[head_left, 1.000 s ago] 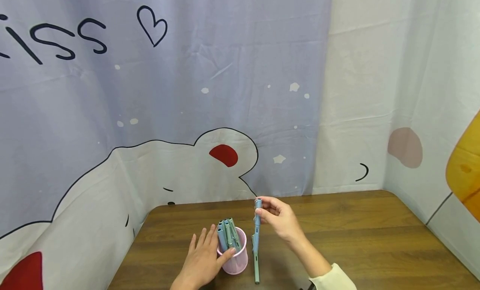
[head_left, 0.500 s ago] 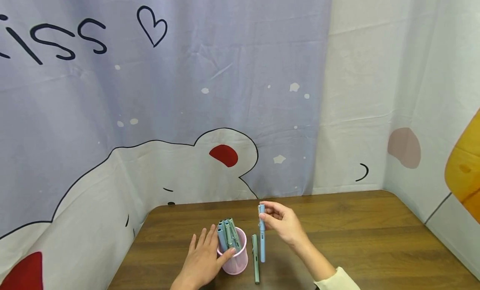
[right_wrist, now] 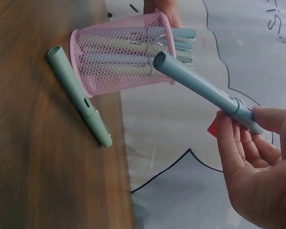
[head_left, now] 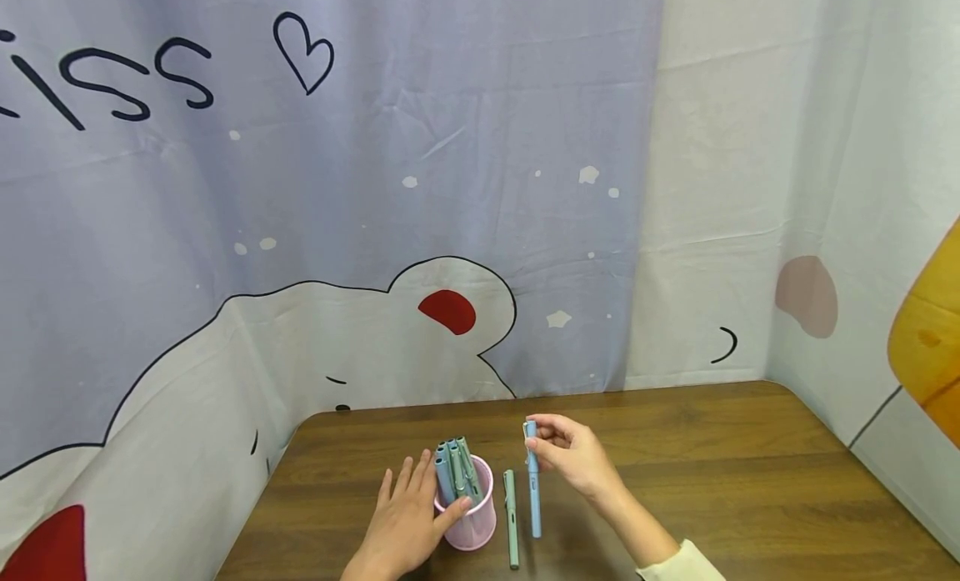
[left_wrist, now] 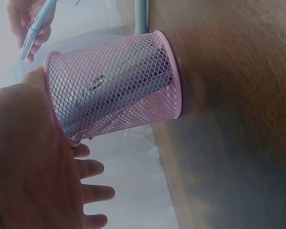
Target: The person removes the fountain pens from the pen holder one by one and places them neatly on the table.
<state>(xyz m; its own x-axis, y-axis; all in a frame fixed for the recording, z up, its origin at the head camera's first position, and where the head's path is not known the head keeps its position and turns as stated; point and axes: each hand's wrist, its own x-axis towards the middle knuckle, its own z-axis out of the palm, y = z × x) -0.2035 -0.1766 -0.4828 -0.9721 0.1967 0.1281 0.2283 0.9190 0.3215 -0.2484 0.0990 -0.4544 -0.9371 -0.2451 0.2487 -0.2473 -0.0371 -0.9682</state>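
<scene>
My right hand pinches a light blue capped pen near its clip end, between thumb and fingers. The pen hangs almost upright over the table, and its lower end points at the pink cup in the right wrist view. Just left of it, a green pen lies on the wood. A pink mesh pen cup stands upright and holds several blue and green pens. My left hand rests against the cup's rim with its fingers spread straight and its thumb along the near side.
The brown wooden table stretches off to the right of the hands. Behind it and along both sides hangs a printed curtain, close to the table's back edge.
My right hand has carried the blue pen right and a little toward me, away from above the green pen. The left hand, the cup and the green pen have stayed in place.
</scene>
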